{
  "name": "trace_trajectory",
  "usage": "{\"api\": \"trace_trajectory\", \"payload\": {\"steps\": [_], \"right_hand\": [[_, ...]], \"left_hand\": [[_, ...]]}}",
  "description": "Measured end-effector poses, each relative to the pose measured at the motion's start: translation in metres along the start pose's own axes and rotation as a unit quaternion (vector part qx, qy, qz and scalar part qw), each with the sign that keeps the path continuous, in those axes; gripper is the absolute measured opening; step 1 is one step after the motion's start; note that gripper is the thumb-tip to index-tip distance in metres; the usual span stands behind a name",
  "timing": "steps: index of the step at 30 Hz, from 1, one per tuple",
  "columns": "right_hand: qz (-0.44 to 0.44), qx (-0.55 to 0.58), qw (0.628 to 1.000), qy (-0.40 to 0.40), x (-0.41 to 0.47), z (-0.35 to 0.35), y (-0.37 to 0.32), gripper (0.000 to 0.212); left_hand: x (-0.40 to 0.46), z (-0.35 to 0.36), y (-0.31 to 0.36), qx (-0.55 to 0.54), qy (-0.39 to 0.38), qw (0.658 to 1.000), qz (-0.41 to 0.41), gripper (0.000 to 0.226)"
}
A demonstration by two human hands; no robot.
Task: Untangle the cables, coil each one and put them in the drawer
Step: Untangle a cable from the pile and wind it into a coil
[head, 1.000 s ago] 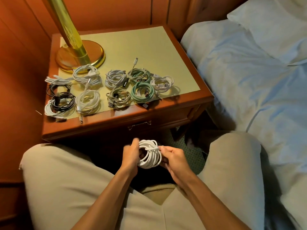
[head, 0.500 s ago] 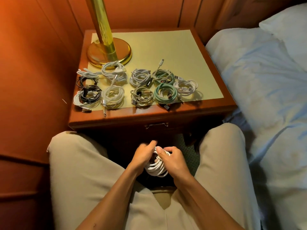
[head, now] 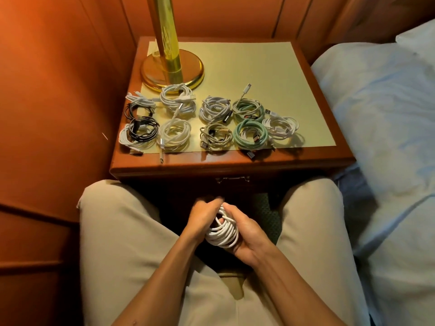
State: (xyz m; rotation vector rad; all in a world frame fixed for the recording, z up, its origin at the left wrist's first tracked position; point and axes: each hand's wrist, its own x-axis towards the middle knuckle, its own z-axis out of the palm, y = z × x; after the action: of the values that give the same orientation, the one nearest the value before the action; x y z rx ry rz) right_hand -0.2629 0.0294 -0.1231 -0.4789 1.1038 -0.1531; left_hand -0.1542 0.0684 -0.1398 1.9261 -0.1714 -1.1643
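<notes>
From the head view, low in the centre of the frame, both hands work between the knees: the left hand and the right hand close around a white coiled cable, fingers curled and pinching its loops from either side.

Room is tight down here. The beige trouser legs flank the hands, and the front edge of the wooden worktop sits just above them, its drawer handle right over the knuckles; the drawer looks shut, contents unseen.

Along the worktop's near edge lie two rows of coiled cables. At the left a black coil rests on a white one; at mid-frame a cream coil has its plug poking over the mat's edge; further right lies a green coil, with another white coil touching it.

Behind them, upper centre, the brass lamp base crowds the back row. The right half of the green mat lies bare. A bed fills the right side of the frame, wood panelling the left.
</notes>
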Motion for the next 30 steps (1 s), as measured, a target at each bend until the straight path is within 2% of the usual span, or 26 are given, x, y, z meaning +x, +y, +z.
{"api": "trace_trajectory", "payload": {"steps": [3, 7, 10, 11, 12, 14, 16, 17, 18, 19, 21, 23, 25, 27, 30], "right_hand": [[0.000, 0.007, 1.000, 0.000, 0.001, -0.003, 0.001, 0.031], [-0.035, 0.002, 0.999, 0.014, 0.003, -0.006, 0.002, 0.033], [-0.070, -0.016, 0.997, 0.014, 0.003, -0.005, 0.000, 0.020], [-0.077, -0.017, 0.997, 0.015, 0.004, -0.005, -0.001, 0.019], [-0.083, -0.017, 0.996, 0.019, 0.006, -0.003, -0.001, 0.020], [-0.097, -0.011, 0.995, 0.030, 0.009, 0.001, -0.001, 0.024], [-0.110, -0.016, 0.993, 0.044, 0.013, 0.005, 0.001, 0.024], [-0.120, -0.022, 0.991, 0.049, 0.014, 0.006, 0.002, 0.022], [-0.131, -0.034, 0.990, 0.052, 0.015, 0.007, 0.003, 0.019], [-0.142, -0.053, 0.987, 0.054, 0.015, 0.008, 0.004, 0.018], [-0.163, -0.100, 0.980, 0.053, 0.014, 0.009, 0.007, 0.016], [-0.178, -0.125, 0.974, 0.055, 0.013, 0.009, 0.010, 0.016], [-0.188, -0.137, 0.971, 0.055, 0.012, 0.008, 0.009, 0.015], [-0.195, -0.140, 0.969, 0.054, 0.010, 0.008, 0.008, 0.013], [-0.203, -0.104, 0.970, 0.082, 0.015, 0.006, 0.012, 0.012]], "left_hand": [[-0.004, 0.004, 0.000, -0.022, -0.040, 0.998, -0.038, 0.030], [0.001, 0.005, -0.002, -0.065, -0.039, 0.994, -0.075, 0.062], [0.002, -0.009, 0.004, -0.194, -0.050, 0.975, -0.095, 0.054], [0.003, -0.013, 0.005, -0.196, -0.039, 0.976, -0.088, 0.052], [0.004, -0.017, 0.002, -0.169, -0.016, 0.983, -0.069, 0.050], [0.001, -0.024, -0.004, -0.079, 0.078, 0.994, 0.007, 0.040], [-0.009, -0.029, -0.008, 0.031, 0.178, 0.978, 0.104, 0.020], [-0.014, -0.030, -0.008, 0.072, 0.199, 0.968, 0.139, 0.014], [-0.017, -0.031, -0.008, 0.100, 0.200, 0.962, 0.159, 0.020], [-0.018, -0.031, -0.009, 0.120, 0.180, 0.963, 0.159, 0.030], [-0.019, -0.029, -0.012, 0.125, 0.092, 0.981, 0.116, 0.045], [-0.021, -0.029, -0.010, 0.056, -0.014, 0.997, 0.056, 0.051], [-0.024, -0.030, -0.007, -0.018, -0.083, 0.996, 0.025, 0.054], [-0.024, -0.028, -0.005, -0.071, -0.102, 0.992, 0.016, 0.051], [-0.021, -0.021, -0.006, -0.186, -0.097, 0.977, -0.030, 0.026]]}}
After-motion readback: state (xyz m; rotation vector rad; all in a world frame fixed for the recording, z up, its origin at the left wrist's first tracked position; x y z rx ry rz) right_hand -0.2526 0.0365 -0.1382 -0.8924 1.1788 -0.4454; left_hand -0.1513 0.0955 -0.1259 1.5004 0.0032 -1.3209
